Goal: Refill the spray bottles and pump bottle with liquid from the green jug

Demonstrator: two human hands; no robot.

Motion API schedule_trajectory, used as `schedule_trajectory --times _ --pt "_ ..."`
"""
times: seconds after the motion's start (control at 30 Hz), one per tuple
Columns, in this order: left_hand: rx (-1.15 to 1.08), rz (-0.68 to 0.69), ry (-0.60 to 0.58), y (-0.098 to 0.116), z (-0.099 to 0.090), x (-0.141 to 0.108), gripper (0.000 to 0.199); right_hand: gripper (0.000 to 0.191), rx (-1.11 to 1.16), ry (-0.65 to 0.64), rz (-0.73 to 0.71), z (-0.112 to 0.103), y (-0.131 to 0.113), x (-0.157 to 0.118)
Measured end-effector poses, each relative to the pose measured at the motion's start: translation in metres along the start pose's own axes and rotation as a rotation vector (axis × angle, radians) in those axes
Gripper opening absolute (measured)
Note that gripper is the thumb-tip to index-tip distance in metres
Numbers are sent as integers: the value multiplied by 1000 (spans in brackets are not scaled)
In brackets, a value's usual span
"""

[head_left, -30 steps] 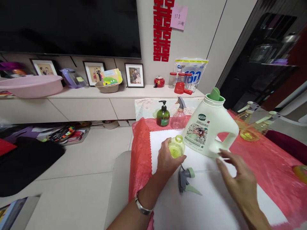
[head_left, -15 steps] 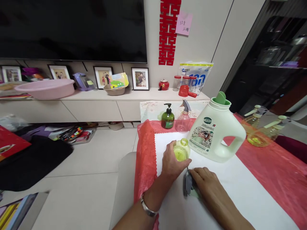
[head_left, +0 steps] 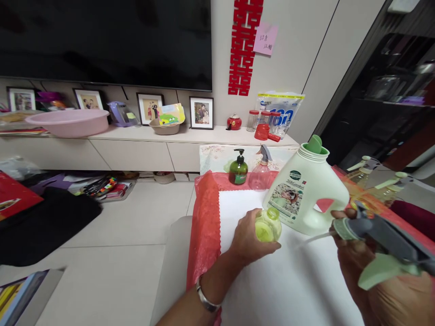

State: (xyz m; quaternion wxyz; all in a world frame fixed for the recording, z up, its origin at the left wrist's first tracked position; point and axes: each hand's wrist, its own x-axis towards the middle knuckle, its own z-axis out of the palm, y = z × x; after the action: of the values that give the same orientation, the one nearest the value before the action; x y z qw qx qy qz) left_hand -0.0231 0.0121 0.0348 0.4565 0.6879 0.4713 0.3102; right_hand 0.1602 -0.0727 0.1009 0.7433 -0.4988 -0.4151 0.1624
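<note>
My left hand (head_left: 249, 237) is wrapped round a clear yellow-green bottle (head_left: 267, 228) with an uncapped neck and some liquid inside. At the right, my right hand (head_left: 360, 262) is closed on a grey and green spray nozzle (head_left: 377, 235), which is lifted off the table. Its thin dip tube points left toward the bottle, apart from it. Just behind the bottle stands a large pale green detergent jug (head_left: 288, 194), with a green spout in its open mouth.
A green pump bottle (head_left: 238, 170) and a pink spray bottle (head_left: 260, 174) stand at the table's far edge. More spray bottles (head_left: 387, 188) are at the right on red plastic sheeting (head_left: 205, 226). White paper (head_left: 272, 290) covers the middle. A long cabinet (head_left: 136, 151) runs behind.
My right hand has picked the spray nozzle up from the table and swung it up and right. The bottle in my left hand has shifted slightly right and down in view.
</note>
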Motion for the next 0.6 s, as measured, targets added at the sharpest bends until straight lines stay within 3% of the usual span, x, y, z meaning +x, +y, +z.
schedule_trajectory --times 0.17,0.27,0.37,0.6 --pt "32 22 -32 1 -1 -1 91 47 37 33 -63 30 -3 22" --pt "22 18 -40 1 -1 -1 91 53 97 36 -79 43 -14 16" --pt "12 20 -44 1 -1 -1 91 56 106 19 1 51 -18 5" --pt "19 32 -47 2 -1 1 90 46 54 -210 87 50 25 1"
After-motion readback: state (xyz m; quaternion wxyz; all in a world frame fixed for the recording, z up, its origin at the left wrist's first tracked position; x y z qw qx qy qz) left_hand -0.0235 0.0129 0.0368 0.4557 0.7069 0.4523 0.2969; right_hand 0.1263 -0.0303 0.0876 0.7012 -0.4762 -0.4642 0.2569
